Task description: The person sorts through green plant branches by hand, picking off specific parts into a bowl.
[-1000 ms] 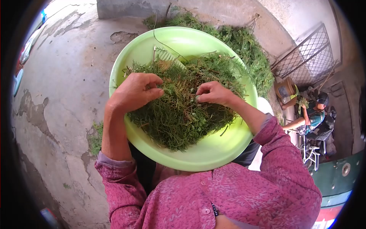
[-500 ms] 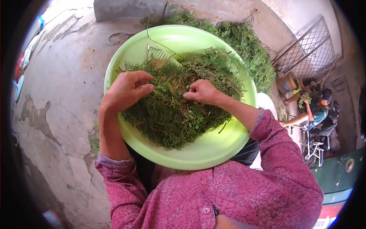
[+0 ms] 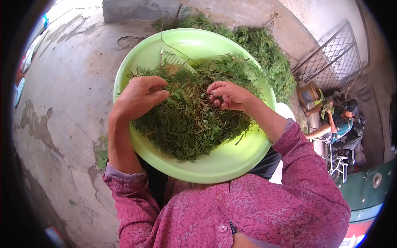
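A wide light-green plastic basin [image 3: 198,171] rests on my lap, heaped with feathery evergreen sprigs [image 3: 186,136] and thin brown twigs. Over the left part of the heap, my left hand [image 3: 144,95] is bent, with a gap between its thumb and curled fingers; no held thing shows there. My right hand [image 3: 227,96] hovers over the heap's right side, palm turned partly up. Its fingers are curled in around something small and dark that I cannot make out. Small pale-green bits lie among the sprigs near its fingertips.
More cut greenery [image 3: 269,58] is piled behind the basin against a low wall. At right a person [image 3: 343,118] sits holding a sprig, near a brown bucket [image 3: 309,93] and a wire-mesh panel [image 3: 331,58]. Cracked concrete floor [image 3: 70,103] spreads to the left.
My right hand has turned palm upward and moved slightly right, its fingers loosening from a tight pinch. My left hand has hardly moved.
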